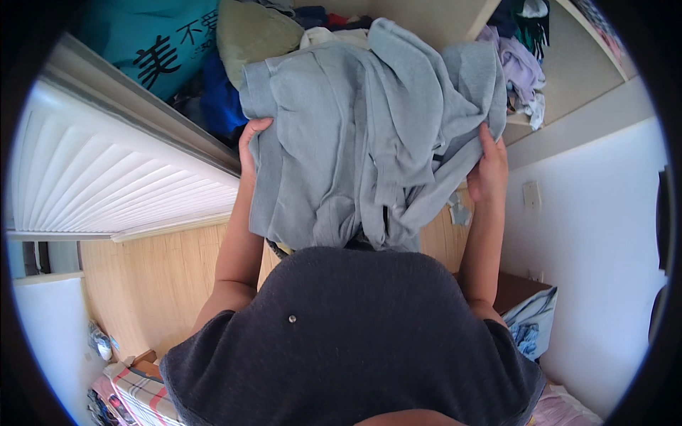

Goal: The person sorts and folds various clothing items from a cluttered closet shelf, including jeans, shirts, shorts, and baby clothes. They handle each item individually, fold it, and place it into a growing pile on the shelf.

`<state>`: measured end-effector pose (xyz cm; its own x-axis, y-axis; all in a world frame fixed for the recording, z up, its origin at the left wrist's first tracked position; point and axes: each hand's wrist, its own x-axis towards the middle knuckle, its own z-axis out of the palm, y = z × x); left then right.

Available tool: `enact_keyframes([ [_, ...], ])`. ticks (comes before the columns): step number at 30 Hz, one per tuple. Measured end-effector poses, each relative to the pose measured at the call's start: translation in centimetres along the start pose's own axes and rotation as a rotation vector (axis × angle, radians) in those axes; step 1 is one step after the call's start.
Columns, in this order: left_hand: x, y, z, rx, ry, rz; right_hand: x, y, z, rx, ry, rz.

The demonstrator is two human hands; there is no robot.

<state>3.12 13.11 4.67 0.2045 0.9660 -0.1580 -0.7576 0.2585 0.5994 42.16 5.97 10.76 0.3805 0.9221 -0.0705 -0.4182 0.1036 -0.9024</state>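
Note:
A grey sweatshirt-like garment is spread out in front of my chest, its sleeves lying bunched and folded over its right half. My left hand grips its left edge just below a wide ribbed band, with the thumb on top and the other fingers hidden beneath the cloth. On the right, my right hand pinches the garment's edge near the hood-like or cuffed fold, its thumb and fingers partly behind the fabric. Part of the garment's lower edge meets my dark shirt.
Beyond the garment, a closet shelf holds an olive cushion-like item, blue cloth and a teal bag with writing. Lilac clothing hangs over a shelf at upper right. A white louvred door stands left, a white wall right.

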Motion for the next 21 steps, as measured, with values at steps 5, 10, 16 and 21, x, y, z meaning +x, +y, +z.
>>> enact_keyframes([
  [5, -0.3, 0.8, -1.0, 0.013, 0.117, 0.052, 1.0, -1.7, -3.2, -0.068, 0.082, -0.086],
  [10, -0.5, 1.6, -2.1, -0.031, 0.024, 0.012, 0.9, -3.2, -5.0, -0.086, 0.169, -0.081],
  [16, -1.6, 2.6, -1.1, 0.004, 0.178, 0.059, -0.6, -5.3, -5.0, -0.009, 0.271, -0.230],
  [21, -2.8, 4.3, -1.4, -0.049, 0.112, 0.011, -2.7, -10.2, -4.7, -0.046, 0.169, -0.527],
])
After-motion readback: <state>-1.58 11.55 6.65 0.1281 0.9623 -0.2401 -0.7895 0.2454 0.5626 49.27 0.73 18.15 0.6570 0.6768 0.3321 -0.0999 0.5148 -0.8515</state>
